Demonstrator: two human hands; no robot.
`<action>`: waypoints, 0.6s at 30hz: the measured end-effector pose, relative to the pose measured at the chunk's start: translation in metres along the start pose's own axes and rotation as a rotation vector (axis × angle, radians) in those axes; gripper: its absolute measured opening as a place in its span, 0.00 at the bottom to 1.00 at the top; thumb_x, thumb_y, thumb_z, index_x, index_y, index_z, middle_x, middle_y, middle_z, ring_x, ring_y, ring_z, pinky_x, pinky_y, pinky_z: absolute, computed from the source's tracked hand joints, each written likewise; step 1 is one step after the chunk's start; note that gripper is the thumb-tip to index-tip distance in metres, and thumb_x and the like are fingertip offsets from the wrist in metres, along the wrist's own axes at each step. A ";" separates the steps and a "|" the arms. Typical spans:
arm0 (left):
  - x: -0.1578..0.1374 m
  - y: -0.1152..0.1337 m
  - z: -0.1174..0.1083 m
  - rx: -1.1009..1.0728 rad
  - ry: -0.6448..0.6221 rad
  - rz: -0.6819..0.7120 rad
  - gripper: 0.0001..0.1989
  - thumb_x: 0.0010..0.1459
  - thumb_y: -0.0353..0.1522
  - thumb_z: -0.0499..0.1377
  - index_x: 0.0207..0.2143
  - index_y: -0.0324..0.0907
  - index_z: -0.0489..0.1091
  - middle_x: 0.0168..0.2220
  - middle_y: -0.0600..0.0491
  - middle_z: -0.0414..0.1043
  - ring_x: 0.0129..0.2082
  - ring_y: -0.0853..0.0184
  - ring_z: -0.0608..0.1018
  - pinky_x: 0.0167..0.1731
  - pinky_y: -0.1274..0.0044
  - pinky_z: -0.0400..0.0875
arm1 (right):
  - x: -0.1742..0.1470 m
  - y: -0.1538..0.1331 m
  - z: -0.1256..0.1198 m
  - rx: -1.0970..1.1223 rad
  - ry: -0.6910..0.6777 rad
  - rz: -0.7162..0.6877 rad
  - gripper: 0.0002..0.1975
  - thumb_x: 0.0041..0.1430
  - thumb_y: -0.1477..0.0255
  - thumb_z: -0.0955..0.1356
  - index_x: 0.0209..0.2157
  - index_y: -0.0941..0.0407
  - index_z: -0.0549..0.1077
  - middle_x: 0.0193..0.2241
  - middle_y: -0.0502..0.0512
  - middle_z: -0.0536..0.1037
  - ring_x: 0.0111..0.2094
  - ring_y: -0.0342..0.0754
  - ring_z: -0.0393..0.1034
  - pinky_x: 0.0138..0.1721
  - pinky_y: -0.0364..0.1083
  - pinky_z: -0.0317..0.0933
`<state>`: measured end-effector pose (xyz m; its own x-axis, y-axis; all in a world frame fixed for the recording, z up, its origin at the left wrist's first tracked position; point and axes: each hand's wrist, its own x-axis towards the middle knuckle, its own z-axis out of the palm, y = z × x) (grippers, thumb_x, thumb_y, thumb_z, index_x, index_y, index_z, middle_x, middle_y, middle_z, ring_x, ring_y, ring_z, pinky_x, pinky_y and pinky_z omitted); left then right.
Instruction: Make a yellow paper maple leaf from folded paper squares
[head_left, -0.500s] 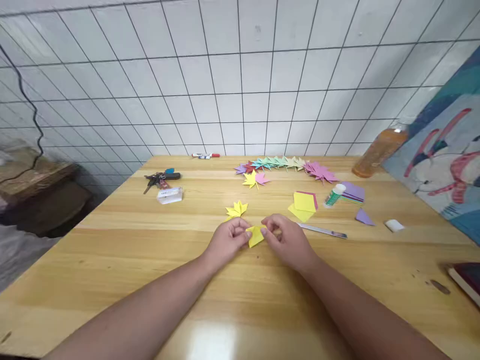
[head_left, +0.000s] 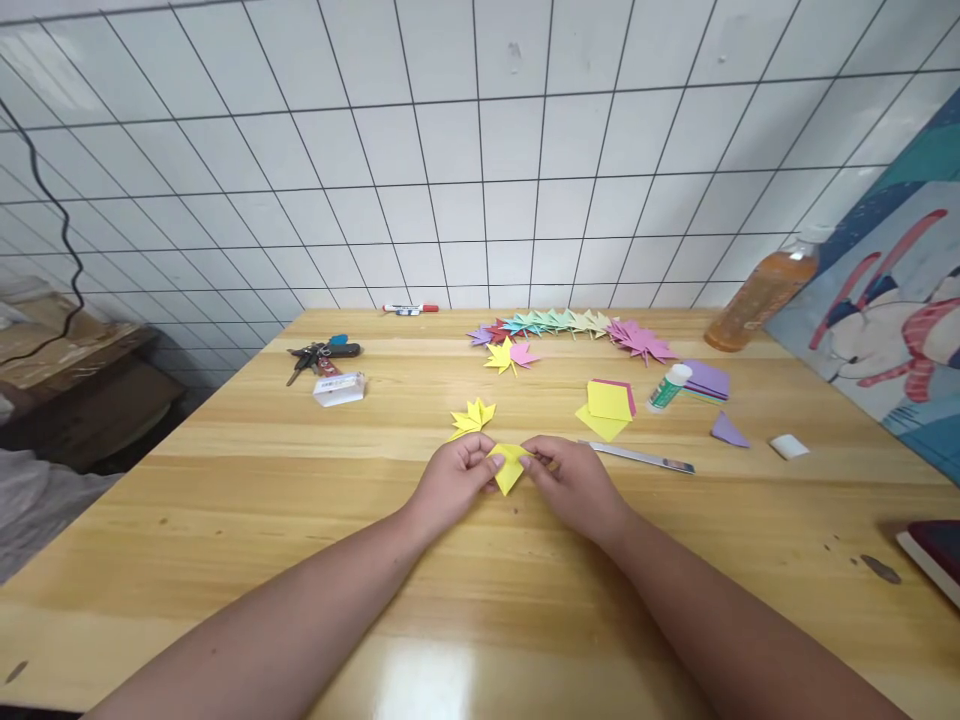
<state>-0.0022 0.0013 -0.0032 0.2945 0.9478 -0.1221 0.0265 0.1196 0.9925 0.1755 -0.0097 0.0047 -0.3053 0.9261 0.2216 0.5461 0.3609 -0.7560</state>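
Note:
A small folded piece of yellow paper [head_left: 509, 469] is held between my two hands, its point toward me. My left hand [head_left: 454, 479] pinches its left side between thumb and fingers. On the right side, my right hand [head_left: 571, 483] pinches it the same way. Just beyond my left hand lies a yellow folded-paper leaf [head_left: 473, 417]. Flat yellow paper squares [head_left: 609, 402], with a magenta sheet under them, lie beyond my right hand. A thin metal ruler or blade [head_left: 645, 457] rests close to that hand.
Finished paper leaves [head_left: 555, 322] line the back. At right are a glue stick [head_left: 670, 387], purple paper [head_left: 707, 379], a purple folded piece [head_left: 728, 430], an eraser [head_left: 789, 446] and a bottle [head_left: 762, 298]. Keys [head_left: 324, 355], a small box [head_left: 340, 389] and markers [head_left: 410, 310] stand left.
The yellow paper has turned slightly in my fingers, so its point now faces more directly toward me. Both hands keep their pinch and have hardly moved.

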 end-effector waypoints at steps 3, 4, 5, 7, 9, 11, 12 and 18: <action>0.001 -0.001 -0.001 -0.007 -0.011 -0.016 0.14 0.46 0.40 0.63 0.27 0.39 0.65 0.18 0.59 0.67 0.19 0.73 0.71 0.25 0.79 0.67 | 0.000 0.001 0.002 0.010 0.017 0.019 0.06 0.56 0.72 0.64 0.32 0.53 0.73 0.28 0.47 0.76 0.29 0.43 0.68 0.30 0.40 0.59; 0.001 -0.002 -0.001 -0.003 -0.016 -0.015 0.14 0.46 0.40 0.63 0.27 0.39 0.65 0.18 0.59 0.67 0.19 0.72 0.71 0.25 0.80 0.67 | 0.001 0.001 0.003 0.021 0.022 0.038 0.05 0.55 0.72 0.64 0.31 0.53 0.73 0.27 0.47 0.75 0.28 0.42 0.68 0.29 0.40 0.59; 0.000 -0.002 -0.001 0.004 -0.021 -0.010 0.13 0.46 0.39 0.63 0.26 0.39 0.65 0.18 0.58 0.68 0.20 0.72 0.71 0.25 0.80 0.67 | 0.001 0.002 0.004 0.027 0.031 0.059 0.05 0.55 0.73 0.65 0.31 0.53 0.72 0.25 0.47 0.75 0.27 0.42 0.68 0.28 0.39 0.59; 0.000 -0.003 0.000 0.025 -0.029 0.003 0.13 0.47 0.39 0.62 0.25 0.39 0.64 0.19 0.58 0.68 0.20 0.72 0.70 0.24 0.80 0.65 | 0.001 0.002 0.004 0.027 0.049 0.089 0.05 0.54 0.73 0.65 0.31 0.53 0.73 0.23 0.46 0.73 0.25 0.42 0.67 0.26 0.39 0.58; 0.000 -0.004 0.000 0.037 -0.036 0.011 0.13 0.48 0.38 0.62 0.25 0.39 0.64 0.19 0.57 0.68 0.20 0.73 0.70 0.24 0.80 0.65 | 0.001 0.003 0.004 0.033 0.045 0.096 0.06 0.55 0.72 0.64 0.31 0.53 0.73 0.22 0.46 0.72 0.24 0.42 0.66 0.26 0.40 0.58; 0.000 -0.004 0.000 0.043 -0.045 0.007 0.13 0.48 0.39 0.62 0.25 0.39 0.64 0.19 0.58 0.67 0.20 0.73 0.70 0.25 0.80 0.65 | 0.001 0.002 0.003 0.055 0.006 0.089 0.07 0.56 0.72 0.63 0.33 0.53 0.73 0.21 0.46 0.72 0.23 0.42 0.66 0.26 0.40 0.59; 0.000 -0.003 0.000 0.044 -0.051 0.002 0.12 0.48 0.39 0.61 0.26 0.39 0.65 0.19 0.57 0.68 0.21 0.72 0.70 0.25 0.80 0.66 | 0.000 0.002 0.003 0.066 -0.009 0.082 0.08 0.57 0.72 0.62 0.34 0.53 0.73 0.21 0.46 0.72 0.22 0.42 0.66 0.26 0.40 0.59; 0.002 0.005 -0.005 -0.060 -0.003 -0.068 0.16 0.46 0.41 0.63 0.31 0.38 0.69 0.22 0.55 0.69 0.21 0.72 0.71 0.26 0.79 0.67 | -0.002 0.001 -0.003 -0.024 0.063 -0.167 0.21 0.54 0.82 0.59 0.48 0.52 0.67 0.37 0.51 0.74 0.36 0.43 0.69 0.36 0.42 0.63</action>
<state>-0.0059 0.0048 0.0012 0.2971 0.9359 -0.1892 -0.0104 0.2013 0.9795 0.1788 -0.0108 0.0052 -0.3448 0.8576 0.3815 0.5108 0.5124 -0.6903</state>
